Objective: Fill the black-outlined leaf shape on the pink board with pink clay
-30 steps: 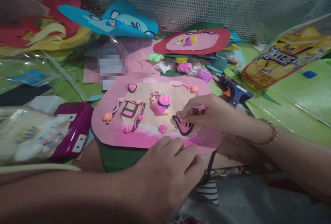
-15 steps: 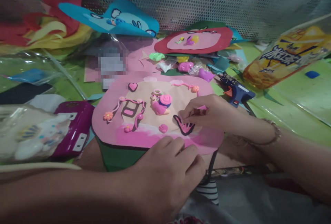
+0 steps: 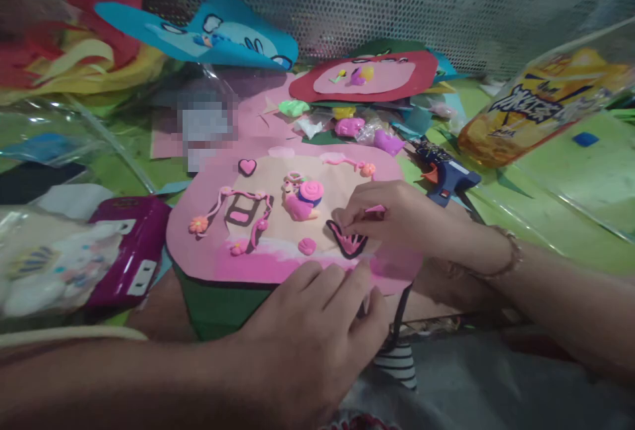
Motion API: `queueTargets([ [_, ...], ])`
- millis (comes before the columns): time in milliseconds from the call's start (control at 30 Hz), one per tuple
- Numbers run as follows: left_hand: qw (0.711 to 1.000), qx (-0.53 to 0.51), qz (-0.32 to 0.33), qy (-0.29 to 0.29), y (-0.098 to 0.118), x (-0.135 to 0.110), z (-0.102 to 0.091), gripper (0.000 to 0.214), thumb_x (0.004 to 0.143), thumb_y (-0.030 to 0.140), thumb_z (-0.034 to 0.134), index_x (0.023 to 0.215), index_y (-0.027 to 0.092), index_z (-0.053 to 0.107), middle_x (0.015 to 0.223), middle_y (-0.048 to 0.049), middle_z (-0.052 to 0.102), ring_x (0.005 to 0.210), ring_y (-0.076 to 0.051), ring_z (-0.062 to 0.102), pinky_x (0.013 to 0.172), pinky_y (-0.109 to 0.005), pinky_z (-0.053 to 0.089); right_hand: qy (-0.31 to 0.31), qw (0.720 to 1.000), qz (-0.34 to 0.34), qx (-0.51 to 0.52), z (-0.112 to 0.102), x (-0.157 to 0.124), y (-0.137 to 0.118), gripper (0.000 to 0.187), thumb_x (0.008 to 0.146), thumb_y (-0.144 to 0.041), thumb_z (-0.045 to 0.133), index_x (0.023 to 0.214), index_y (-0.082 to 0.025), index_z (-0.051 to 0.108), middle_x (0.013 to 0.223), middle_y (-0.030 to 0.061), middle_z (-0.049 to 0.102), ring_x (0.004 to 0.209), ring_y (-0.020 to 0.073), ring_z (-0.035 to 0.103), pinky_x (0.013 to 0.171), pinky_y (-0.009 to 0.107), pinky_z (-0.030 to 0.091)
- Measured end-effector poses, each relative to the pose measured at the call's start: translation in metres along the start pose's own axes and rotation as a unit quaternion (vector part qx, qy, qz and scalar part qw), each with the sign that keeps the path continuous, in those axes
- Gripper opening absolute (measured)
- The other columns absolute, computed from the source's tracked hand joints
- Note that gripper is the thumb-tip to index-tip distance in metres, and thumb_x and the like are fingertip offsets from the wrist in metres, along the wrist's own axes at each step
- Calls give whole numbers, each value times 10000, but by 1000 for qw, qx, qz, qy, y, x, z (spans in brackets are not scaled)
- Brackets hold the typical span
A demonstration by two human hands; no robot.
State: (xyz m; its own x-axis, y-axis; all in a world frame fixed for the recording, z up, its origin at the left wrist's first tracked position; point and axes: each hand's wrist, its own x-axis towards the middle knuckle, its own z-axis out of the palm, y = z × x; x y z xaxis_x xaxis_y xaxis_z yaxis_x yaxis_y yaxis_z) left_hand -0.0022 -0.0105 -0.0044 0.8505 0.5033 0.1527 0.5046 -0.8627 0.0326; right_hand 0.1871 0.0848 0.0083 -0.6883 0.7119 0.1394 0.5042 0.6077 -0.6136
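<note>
A pink card with rounded corners [image 3: 193,251] lies in front of me, with clay decorations on it. At its middle sits a clay snail with a pink spiral shell [image 3: 310,192]. My right hand [image 3: 391,221] is closed in a pinch at a black-outlined shape holding pink clay strands [image 3: 351,243]. A bit of pink clay [image 3: 376,208] shows between its curled fingers; the fingertips' contact is partly hidden. My left hand [image 3: 317,324] bends over the card's near edge, thumb apart and low, gripping it. Left of the snail are a black-framed shape [image 3: 243,210] and an orange clay flower [image 3: 199,225].
A blue glue gun [image 3: 449,182] and a yellow drink bottle [image 3: 540,109] lie at right. Behind the card are packets of coloured clay [image 3: 350,127] and a red card [image 3: 302,86]. A purple case [image 3: 133,245] stands at left, near a clear bag [image 3: 34,271].
The whole scene has shifted slightly left in view. Both hands keep nearly the same places on the card, with the right hand still pinching at the outlined shape.
</note>
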Motion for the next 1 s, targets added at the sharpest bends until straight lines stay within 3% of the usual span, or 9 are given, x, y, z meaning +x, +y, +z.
queueTargets([
  [233,998,-17,-51,-34,-4,2,-4,595,886,551,478,1281,106,469,1274,-295,462,1085,-404,484,806,-507,421,7,1000,-4,-11,2,-1,6,58,792,-137,646,763,-169,684,742,-1,652,662,88,537,628,207,428],
  [633,998,-40,-45,-20,-9,4,3,561,901,488,462,1285,79,477,1261,-300,482,980,-394,540,761,-510,465,12,999,-25,-27,0,-1,4,168,824,-83,567,863,-137,720,814,38,712,715,106,618,655,209,470],
  [1000,997,3,-63,-49,-5,7,-2,564,890,519,486,1289,119,507,1269,-277,502,1047,-380,525,821,-494,446,6,999,41,-4,-2,-1,3,229,786,-34,552,886,-158,718,829,-14,729,720,72,636,631,153,460],
])
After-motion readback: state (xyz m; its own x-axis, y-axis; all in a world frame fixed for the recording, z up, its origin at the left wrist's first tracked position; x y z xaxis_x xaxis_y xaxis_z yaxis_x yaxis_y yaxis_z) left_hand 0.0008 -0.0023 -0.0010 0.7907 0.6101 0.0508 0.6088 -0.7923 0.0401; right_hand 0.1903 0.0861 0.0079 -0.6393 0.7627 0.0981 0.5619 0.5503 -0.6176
